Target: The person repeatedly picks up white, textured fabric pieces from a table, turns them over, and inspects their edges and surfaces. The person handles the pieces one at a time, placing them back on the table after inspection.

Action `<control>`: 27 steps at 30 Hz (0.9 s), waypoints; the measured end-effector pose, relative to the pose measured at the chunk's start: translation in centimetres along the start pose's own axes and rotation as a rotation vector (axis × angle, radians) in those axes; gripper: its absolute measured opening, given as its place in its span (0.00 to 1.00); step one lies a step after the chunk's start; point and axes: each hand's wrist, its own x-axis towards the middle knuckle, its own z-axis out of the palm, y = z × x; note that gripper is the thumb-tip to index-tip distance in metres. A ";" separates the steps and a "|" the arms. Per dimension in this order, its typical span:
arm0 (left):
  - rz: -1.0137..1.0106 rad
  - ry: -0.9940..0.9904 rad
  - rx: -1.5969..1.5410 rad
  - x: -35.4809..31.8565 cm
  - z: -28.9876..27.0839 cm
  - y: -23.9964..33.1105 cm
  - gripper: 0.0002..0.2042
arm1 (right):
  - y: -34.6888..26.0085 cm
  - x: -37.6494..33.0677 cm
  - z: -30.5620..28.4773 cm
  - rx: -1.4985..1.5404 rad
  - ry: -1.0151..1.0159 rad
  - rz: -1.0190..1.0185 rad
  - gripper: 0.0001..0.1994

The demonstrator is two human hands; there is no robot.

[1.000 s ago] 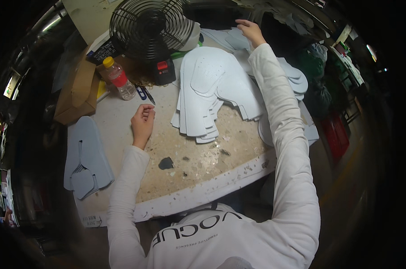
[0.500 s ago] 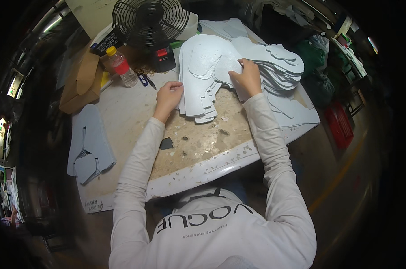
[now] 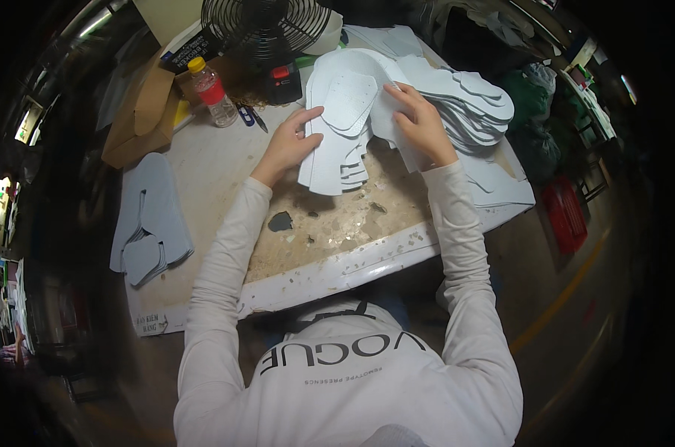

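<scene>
- Left hand grips the fanned stack of pale cut pieces mid-tabletop, fingers curled round its edge.
- Right hand presses fingers spread on top.

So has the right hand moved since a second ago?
Yes. The right hand has come back from the far edge of the table beside the black fan, toward the person, onto the stack of pale cut pieces.

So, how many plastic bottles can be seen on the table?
1. The clear plastic bottle with yellow cap and red label stands at the table's far left, beside the black fan. Others may be hidden behind clutter.
</scene>
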 end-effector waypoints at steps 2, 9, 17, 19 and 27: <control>0.027 -0.006 0.069 -2.1 -1.2 1.3 0.25 | -2.2 -0.7 -0.2 0.070 -0.036 0.004 0.27; -0.067 0.094 -0.002 -13.9 -6.0 6.0 0.27 | -9.0 -4.0 1.9 0.337 -0.151 -0.120 0.25; -0.158 0.001 0.974 -20.0 -9.4 1.7 0.27 | -8.6 -6.6 6.2 0.205 -0.412 -0.107 0.18; -0.011 -0.003 0.913 -19.6 -8.0 0.3 0.28 | -8.5 -6.6 6.5 0.187 -0.447 -0.130 0.17; -0.024 -0.103 0.879 -17.5 -7.9 0.7 0.20 | -9.8 -4.3 8.5 0.110 -0.462 -0.418 0.15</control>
